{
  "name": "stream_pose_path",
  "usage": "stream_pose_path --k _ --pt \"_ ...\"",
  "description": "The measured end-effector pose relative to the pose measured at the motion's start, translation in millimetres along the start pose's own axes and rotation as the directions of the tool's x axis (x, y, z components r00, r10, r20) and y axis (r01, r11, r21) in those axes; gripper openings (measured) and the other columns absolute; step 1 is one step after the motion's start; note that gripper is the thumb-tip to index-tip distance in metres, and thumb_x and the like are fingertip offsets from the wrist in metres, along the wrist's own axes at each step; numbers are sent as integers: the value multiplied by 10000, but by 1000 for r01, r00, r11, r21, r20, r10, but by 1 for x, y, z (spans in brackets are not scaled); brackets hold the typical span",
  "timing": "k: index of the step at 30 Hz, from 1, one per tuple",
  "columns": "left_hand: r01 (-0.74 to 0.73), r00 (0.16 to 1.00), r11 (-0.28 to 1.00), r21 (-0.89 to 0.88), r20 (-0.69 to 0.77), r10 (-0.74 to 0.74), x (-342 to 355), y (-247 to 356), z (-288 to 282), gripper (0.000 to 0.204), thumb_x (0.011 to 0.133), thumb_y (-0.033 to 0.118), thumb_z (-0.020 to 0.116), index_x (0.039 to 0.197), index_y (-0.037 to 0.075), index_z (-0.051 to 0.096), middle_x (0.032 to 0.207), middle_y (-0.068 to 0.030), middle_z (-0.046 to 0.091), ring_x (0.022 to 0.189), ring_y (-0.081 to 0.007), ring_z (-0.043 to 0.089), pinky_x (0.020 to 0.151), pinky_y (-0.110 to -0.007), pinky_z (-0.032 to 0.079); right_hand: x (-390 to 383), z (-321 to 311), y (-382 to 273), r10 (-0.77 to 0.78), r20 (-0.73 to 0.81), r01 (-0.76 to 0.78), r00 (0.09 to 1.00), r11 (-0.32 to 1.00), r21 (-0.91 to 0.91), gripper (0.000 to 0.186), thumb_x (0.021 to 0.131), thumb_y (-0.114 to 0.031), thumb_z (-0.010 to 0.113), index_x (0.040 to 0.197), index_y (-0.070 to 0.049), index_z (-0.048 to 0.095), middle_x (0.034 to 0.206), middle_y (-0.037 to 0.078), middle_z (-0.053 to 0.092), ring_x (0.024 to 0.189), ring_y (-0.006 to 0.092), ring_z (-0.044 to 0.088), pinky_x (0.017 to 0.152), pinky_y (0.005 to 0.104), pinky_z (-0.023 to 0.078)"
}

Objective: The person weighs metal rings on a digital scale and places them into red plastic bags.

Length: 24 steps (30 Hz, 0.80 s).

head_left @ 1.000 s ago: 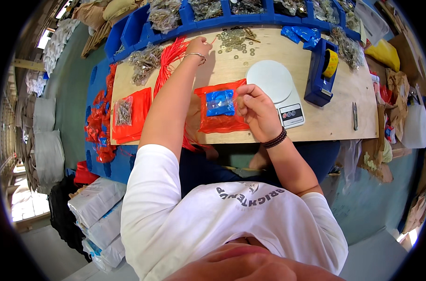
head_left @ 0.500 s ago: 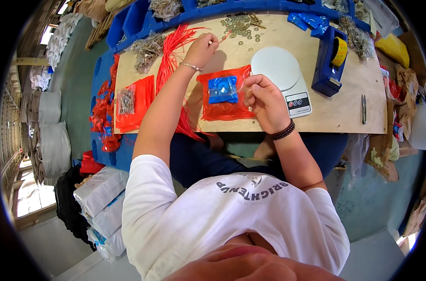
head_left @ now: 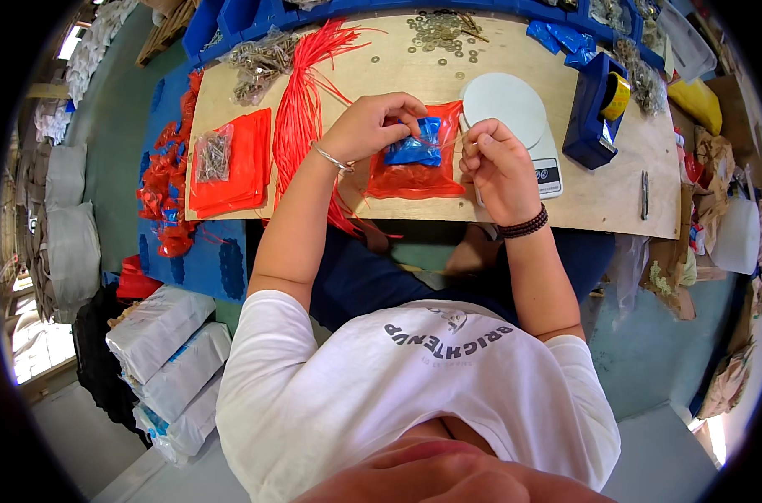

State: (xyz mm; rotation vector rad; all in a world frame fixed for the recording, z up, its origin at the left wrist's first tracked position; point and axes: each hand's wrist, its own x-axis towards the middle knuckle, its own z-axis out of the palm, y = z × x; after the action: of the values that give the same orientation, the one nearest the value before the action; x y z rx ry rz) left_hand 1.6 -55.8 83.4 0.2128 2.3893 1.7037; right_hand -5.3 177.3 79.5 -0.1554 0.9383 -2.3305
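Observation:
In front of me a red plastic bag (head_left: 398, 184) lies flat on the wooden table, with a shiny blue packet (head_left: 418, 149) on top of it. Over the packet's upper left edge, my left hand (head_left: 373, 126) is closed, fingertips and thumb drawn together; what is in them is hidden. To the right of the bag, my right hand (head_left: 500, 163) is raised in a pinch. Something thin and pale shows at its fingertips, too small to name. A white kitchen scale (head_left: 505, 107) stands just behind my right hand.
Left of the bag lie a bundle of red plastic strips (head_left: 297, 109) and red bags (head_left: 248, 163) topped by a clear packet of screws (head_left: 213, 156). Several loose washers (head_left: 442, 35) lie at the back. A blue tape dispenser (head_left: 589, 126) and tweezers (head_left: 644, 195) are at right.
My left hand has come from the table's back, beside the red strips, toward me and right to the blue packet. My right hand has shifted slightly right, staying pinched.

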Motion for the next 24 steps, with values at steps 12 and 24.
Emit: stream_pose_path --k 12,24 --pt "-81 993 996 42 -86 85 5 -22 -4 334 796 -12 477 1118 70 510 1051 -21 564 968 -116 510 833 -268 439 17 -23 -16 -87 -59 -1 994 561 -828 177 860 -156 608 954 -20 547 621 -71 422 545 24 387 487 208 323" --pt "-63 974 921 385 -179 141 22 -13 6 308 873 151 549 1163 49 552 1131 -80 606 1088 -190 556 953 -322 423 16 -12 10 -136 20 -30 991 -361 -932 259 805 -242 619 1009 -128 506 711 131 639 697 327 637 600 445 487"
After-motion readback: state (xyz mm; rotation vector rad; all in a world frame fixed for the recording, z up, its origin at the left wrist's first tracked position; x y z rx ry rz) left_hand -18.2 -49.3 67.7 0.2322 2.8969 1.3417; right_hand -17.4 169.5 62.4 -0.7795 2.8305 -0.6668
